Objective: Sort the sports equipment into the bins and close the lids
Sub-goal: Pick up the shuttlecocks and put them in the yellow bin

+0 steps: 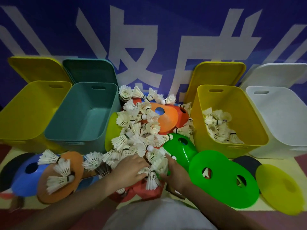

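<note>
Blue banner wall [166, 39] behind four open bins beyond the hands: two yellow, one teal [86, 113], one white [280, 120]. Left hand [128, 169] and right hand [174, 173], fingers curled, gripping shuttlecocks [152, 178] from the central pile [136, 130]. More shuttlecocks inside the yellow bin [232, 103], right of the hands.

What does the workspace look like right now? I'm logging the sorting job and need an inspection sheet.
Surface: pale floor mat, reddish floor at the edges.
Job's things: four open bins; right yellow bin holds shuttlecocks, teal bin looks empty; lids lean behind.
Clutter: shuttlecock pile over coloured disc cones; green cones at right.
Hands: left hand and right hand gather shuttlecocks at the pile's near edge.
Cables: nothing seen.
Surroundings: blue banner with white characters.
</note>
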A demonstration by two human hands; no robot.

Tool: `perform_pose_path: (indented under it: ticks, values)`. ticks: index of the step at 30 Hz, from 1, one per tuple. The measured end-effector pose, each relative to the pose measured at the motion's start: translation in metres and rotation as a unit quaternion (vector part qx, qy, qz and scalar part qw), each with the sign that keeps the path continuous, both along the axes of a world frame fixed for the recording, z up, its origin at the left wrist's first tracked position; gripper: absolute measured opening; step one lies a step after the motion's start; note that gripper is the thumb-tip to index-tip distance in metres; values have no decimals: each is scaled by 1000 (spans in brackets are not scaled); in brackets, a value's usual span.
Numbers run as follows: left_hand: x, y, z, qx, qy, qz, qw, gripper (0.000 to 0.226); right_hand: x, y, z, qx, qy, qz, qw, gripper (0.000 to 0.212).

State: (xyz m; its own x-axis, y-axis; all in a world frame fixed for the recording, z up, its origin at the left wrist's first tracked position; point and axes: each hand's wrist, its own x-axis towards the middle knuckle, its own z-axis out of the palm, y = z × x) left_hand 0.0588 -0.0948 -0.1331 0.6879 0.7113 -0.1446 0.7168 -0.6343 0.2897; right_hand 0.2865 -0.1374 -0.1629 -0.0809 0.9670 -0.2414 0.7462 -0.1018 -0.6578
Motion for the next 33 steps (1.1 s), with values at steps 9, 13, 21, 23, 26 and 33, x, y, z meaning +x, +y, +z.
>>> perform_pose_path:
  ticks: [9,13,21,23,26,33]
  values:
    - [5,11,-8,67,-108,1,992,34,-7,-10,3,29,143,-140,979,83]
    - [9,20,-6,18,-145,57,988,43,-3,-13,7,30,167,-164,972,84]
    - [-13,10,6,121,-92,-115,982,46,14,-15,4,19,155,-166,974,78]
    - [-25,7,4,157,-4,-163,974,63,17,-15,6,15,157,-158,975,77]
    - [-25,11,-3,150,112,-190,964,88,18,-9,9,9,164,-148,975,77]
    - [9,19,6,66,58,-160,983,80,22,8,14,18,207,-128,970,75]
